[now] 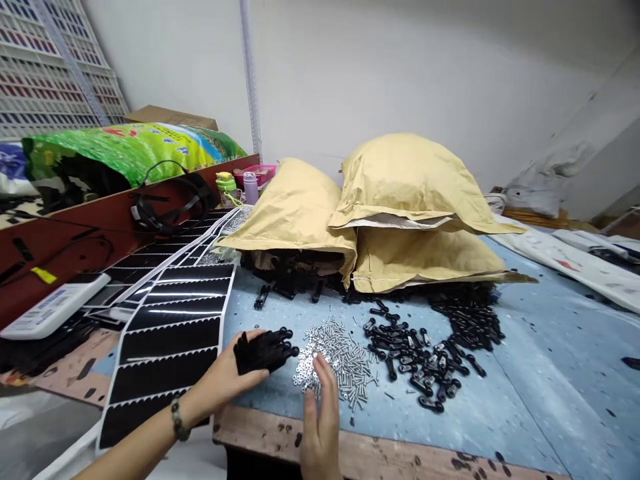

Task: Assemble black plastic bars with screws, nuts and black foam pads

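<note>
My left hand (pixel 235 370) is closed around a bunch of small black plastic pieces with round ends (pixel 267 350), above the blue table sheet. To its right lies a pile of small silver washers (pixel 303 372), which runs into a heap of silver screws (pixel 353 373). My right hand (pixel 323 420) reaches over the near edge of this pile, fingers stretched up and thumb apart. Its fingertips are at the washers; whether they touch any, I cannot tell. Further right, black pieces with metal parts on them (pixel 425 360) lie scattered.
Behind the small parts, stuffed tan sacks (pixel 410 180) stand on the table, one spilling black pieces (pixel 283 267). Black strip sheets (pixel 170 333) lie on the left beside a white device (pixel 55 310). A red board (pixel 115 233) borders that side. Two bottles (pixel 250 188) stand behind.
</note>
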`<state>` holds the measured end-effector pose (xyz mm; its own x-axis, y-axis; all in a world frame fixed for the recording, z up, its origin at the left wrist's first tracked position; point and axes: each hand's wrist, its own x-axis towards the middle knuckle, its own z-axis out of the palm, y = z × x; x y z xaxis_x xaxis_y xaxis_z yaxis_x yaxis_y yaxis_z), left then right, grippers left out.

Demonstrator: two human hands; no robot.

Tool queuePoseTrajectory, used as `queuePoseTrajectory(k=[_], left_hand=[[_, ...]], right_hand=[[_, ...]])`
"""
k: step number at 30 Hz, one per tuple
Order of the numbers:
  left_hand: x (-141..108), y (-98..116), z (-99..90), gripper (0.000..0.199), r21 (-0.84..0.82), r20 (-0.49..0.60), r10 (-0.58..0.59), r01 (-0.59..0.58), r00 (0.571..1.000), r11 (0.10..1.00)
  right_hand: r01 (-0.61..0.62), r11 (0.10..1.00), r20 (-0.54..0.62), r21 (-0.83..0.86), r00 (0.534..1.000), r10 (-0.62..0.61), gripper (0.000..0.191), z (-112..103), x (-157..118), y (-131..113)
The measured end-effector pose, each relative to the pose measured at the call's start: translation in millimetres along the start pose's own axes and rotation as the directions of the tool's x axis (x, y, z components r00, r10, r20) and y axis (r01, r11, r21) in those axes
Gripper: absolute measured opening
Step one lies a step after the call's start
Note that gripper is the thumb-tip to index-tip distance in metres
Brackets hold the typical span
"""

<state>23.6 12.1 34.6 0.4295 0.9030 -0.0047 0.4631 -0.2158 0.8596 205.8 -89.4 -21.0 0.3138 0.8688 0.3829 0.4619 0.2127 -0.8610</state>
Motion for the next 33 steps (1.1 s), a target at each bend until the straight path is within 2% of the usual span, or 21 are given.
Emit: queuePoseTrajectory(k=[1,2,3,5,7,9,12,14,15,16,18,19,21,23,24,26,27,30,33], left_hand=[[-1.3,8.5,-1.4,0.052,-0.199,0.057,-0.145,0.153,0.988,0.968],[-3.3,17.1,-2.0,0.046,-0.391,0.152,-0.275,0.313,0.949,0.866],[-5.7,25.1,-1.6,0.041,-0.533,0.264,-0.366,0.452,0.892,0.716],[-10.8,37.4,1.2,0.032,-0.645,0.448,-0.444,0.624,0.776,0.442],[-14.7,43.0,4.7,0.027,-0.65,0.559,-0.465,0.711,0.687,0.268],[-16.2,42.0,5.9,0.026,-0.628,0.62,-0.481,0.76,0.62,0.169],[-15.2,32.8,-0.1,0.027,-0.612,0.653,-0.523,0.789,0.548,0.062],[-15.2,24.2,-9.3,0.03,-0.611,0.668,-0.523,0.792,0.53,0.022],[-16.1,19.4,-15.0,0.034,-0.624,0.67,-0.5,0.782,0.548,0.021],[-17.7,14.4,-20.9,0.037,-0.648,0.659,-0.469,0.76,0.588,0.043],[-23.0,4.0,-31.2,0.043,-0.723,0.562,-0.417,0.669,0.715,0.172],[-26.2,-1.3,-34.4,0.047,-0.748,0.472,-0.411,0.601,0.779,0.28],[-31.9,-10.5,-35.4,0.058,-0.689,0.229,-0.423,0.453,0.877,0.565],[-34.5,-16.4,-30.0,0.068,-0.471,-0.013,-0.354,0.307,0.935,0.827],[-34.4,-17.6,-26.1,0.068,-0.346,-0.082,-0.29,0.246,0.953,0.906],[-32.2,-16.8,-19.8,0.063,-0.188,-0.118,-0.168,0.144,0.979,0.971],[-30.8,-15.1,-18.4,0.059,-0.176,-0.101,-0.131,0.112,0.986,0.978],[-29.0,-7.5,-24.1,0.048,-0.292,-0.01,-0.119,0.111,0.993,0.95],[-32.0,0.0,-37.9,0.04,-0.41,0.159,-0.154,0.207,0.975,0.889]], right_hand=[[-0.01,0.999,-0.034,0.051,0.999,0.012,0.04,-3.3,7.5,-1.6],[0.002,0.995,-0.05,0.099,0.999,0.003,0.04,-6.5,16.6,-4.1],[0.03,0.989,-0.047,0.145,0.999,-0.023,0.042,-9.4,26.8,-7.0],[0.089,0.969,0.012,0.232,0.995,-0.094,0.05,-13.0,46.7,-13.5],[0.119,0.941,0.092,0.316,0.984,-0.155,0.055,-11.8,61.1,-18.8],[0.115,0.925,0.131,0.362,0.976,-0.172,0.05,-4.9,67.0,-22.6],[0.067,0.936,0.127,0.346,0.985,-0.118,0.033,14.1,63.7,-25.8],[-0.002,0.957,0.111,0.289,0.993,-0.031,0.024,29.1,59.8,-25.7],[-0.053,0.967,0.099,0.25,0.995,0.029,0.023,36.5,58.4,-24.4],[-0.108,0.973,0.08,0.202,0.992,0.094,0.023,43.6,57.7,-22.3],[-0.209,0.976,0.037,0.055,0.978,0.208,0.026,56.3,57.7,-16.0],[-0.244,0.97,0.02,-0.027,0.97,0.244,0.027,61.6,58.1,-12.4],[-0.27,0.947,0.002,-0.174,0.962,0.274,0.027,70.1,58.8,-6.2],[-0.266,0.925,-0.005,-0.272,0.961,0.275,0.024,76.0,59.2,-2.8],[-0.261,0.914,-0.007,-0.309,0.962,0.272,0.023,78.2,59.4,-2.2],[-0.24,0.886,-0.006,-0.396,0.966,0.259,0.021,81.0,60.0,-2.7],[-0.224,0.872,-0.001,-0.435,0.969,0.248,0.021,81.5,60.5,-3.6],[-0.142,0.845,0.025,-0.516,0.983,0.181,0.021,77.5,62.9,-10.8],[0.054,0.903,0.098,-0.426,0.995,-0.014,0.028,63.4,66.1,-30.9]])
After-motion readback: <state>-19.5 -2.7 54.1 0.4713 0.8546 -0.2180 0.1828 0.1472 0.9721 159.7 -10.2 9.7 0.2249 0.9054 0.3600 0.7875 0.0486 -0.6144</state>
